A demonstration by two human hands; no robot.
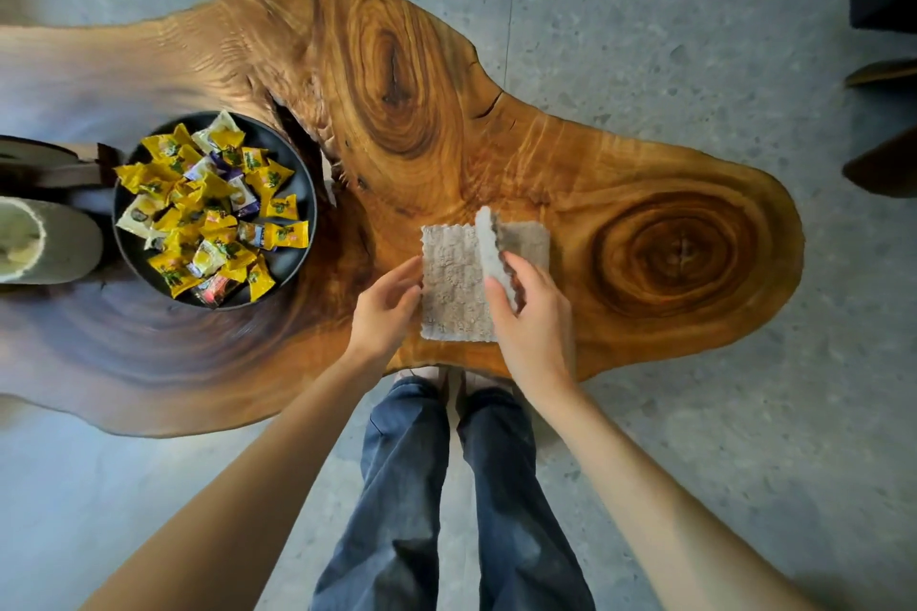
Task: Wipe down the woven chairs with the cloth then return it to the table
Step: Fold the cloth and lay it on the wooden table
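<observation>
Far left, cut by the frame edge: pale cylindrical vessel (44, 238) beside darker, blurred items of no discernible kind. Just right of these: dark round bowl (303, 186) heaped with wrapped sweets (208, 213), mostly yellow, standing on the left part of the table (407, 104), a live-edge wooden slab with two ringed knots, one far and central, one at the right end. By the slab's near edge, right of the bowl and apart from it: left hand (384, 313), fingers nearly straight, tips touching the left edge of the cloth (454, 283). Cloth grey and textured, lying flat on the table between the two hands, except for its right portion. Right portion raised as a flap (489, 238), standing on edge and leaning leftward over the flat part. Right hand (533, 323) pinching the flap's near end between thumb and curled fingers. Nearer than the hands: bare forearms and legs in blue jeans (407, 486), close against the table's near edge. Speckled grey floor (694, 40) around the slab. Far right edge: dark brown shapes (883, 164), partly cropped, kind not discernible.
</observation>
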